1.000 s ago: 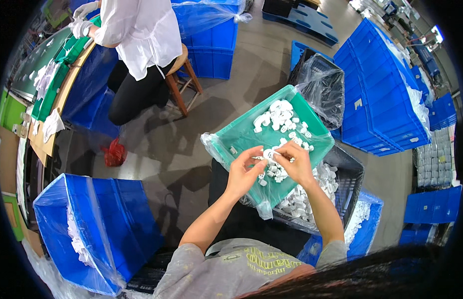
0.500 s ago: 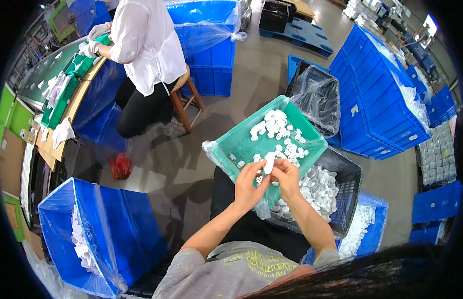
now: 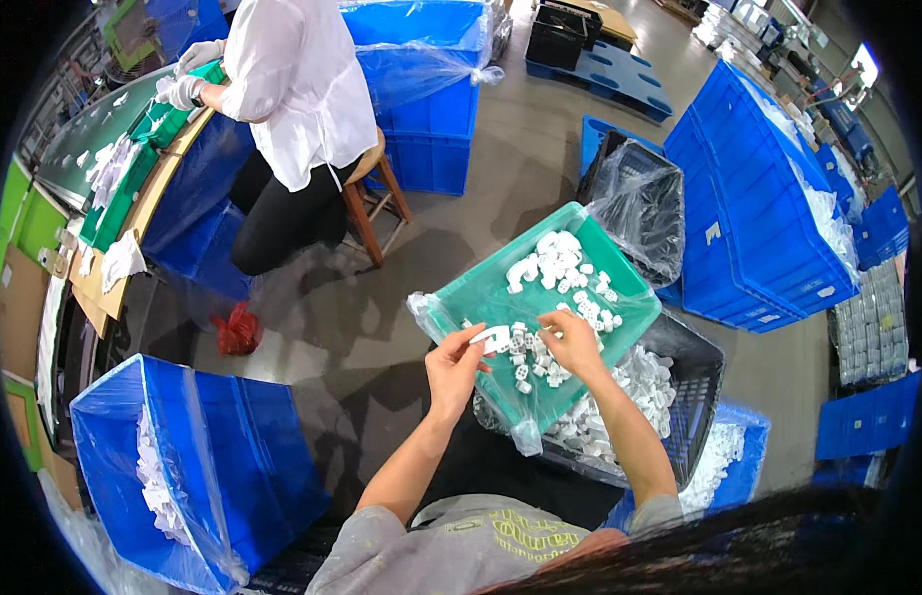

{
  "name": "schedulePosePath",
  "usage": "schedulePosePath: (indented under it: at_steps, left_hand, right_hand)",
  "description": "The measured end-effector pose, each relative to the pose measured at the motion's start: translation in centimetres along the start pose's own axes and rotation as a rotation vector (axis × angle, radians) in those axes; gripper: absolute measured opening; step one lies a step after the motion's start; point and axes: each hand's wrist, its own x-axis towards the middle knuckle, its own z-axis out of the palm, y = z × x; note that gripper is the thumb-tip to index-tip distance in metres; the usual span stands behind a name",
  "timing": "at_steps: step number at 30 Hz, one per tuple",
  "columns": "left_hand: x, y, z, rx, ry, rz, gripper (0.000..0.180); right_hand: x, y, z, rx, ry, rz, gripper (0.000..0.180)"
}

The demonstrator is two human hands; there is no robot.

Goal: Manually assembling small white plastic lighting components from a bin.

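My left hand [image 3: 453, 371] pinches a white plastic piece [image 3: 494, 339] with a notched end, above the near left part of a green bin [image 3: 468, 288]. Thumb and fingers close on one end of it, and the other end points right. My right hand [image 3: 572, 343] is over the same bin, its fingers drawn together among small white block-shaped parts [image 3: 525, 372]. Whatever lies between its fingertips is hidden. Larger curved white pieces [image 3: 558, 253] are heaped toward the bin's far side. Clear plastic film lines the bin.
Under the green bin, a black crate [image 3: 701, 382] holds many white pieces. A blue bin [image 3: 233, 451] stands at left, and stacked blue bins [image 3: 749, 213] at right. A gloved co-worker [image 3: 300, 89] sits on a wooden stool [image 3: 367, 203] at a bench, far left.
My hands have moved apart. The left has shifted left with the white piece, now turned sideways; the right has left that piece and reached down to the small parts.
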Motion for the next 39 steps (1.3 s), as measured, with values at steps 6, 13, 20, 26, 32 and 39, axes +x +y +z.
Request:
schedulePosePath:
  at_steps: [6, 13, 20, 26, 32, 39]
  left_hand:
    - [0.4, 0.9, 0.0, -0.083, -0.002, -0.062, 0.021]
    - [0.7, 1.4, -0.2, -0.133, -0.028, -0.171, 0.022]
    - [-0.2, 2.0, 0.6, -0.091, -0.073, -0.186, 0.022]
    - [-1.6, 3.0, 2.7, -0.060, -0.144, -0.167, 0.023]
    - [-3.4, 3.1, 4.6, -0.040, -0.213, -0.129, 0.024]
    - [-4.5, 3.7, 5.4, -0.076, -0.238, -0.073, 0.024]
  right_hand:
    - [4.6, 0.4, 2.4, -0.468, -0.282, -0.075, 0.020]
    - [4.9, -0.6, 2.0, -0.470, -0.420, 0.079, 0.021]
    - [1.2, -0.9, -0.6, 0.328, -0.068, 0.161, 0.025]
    - [-3.7, -4.9, -5.2, 0.848, -0.072, 0.191, 0.028]
    - [-6.1, -6.6, -6.3, 0.842, 0.039, -0.034, 0.030]
    - [-7.4, -7.2, -7.1, 0.609, 0.173, -0.279, 0.031]
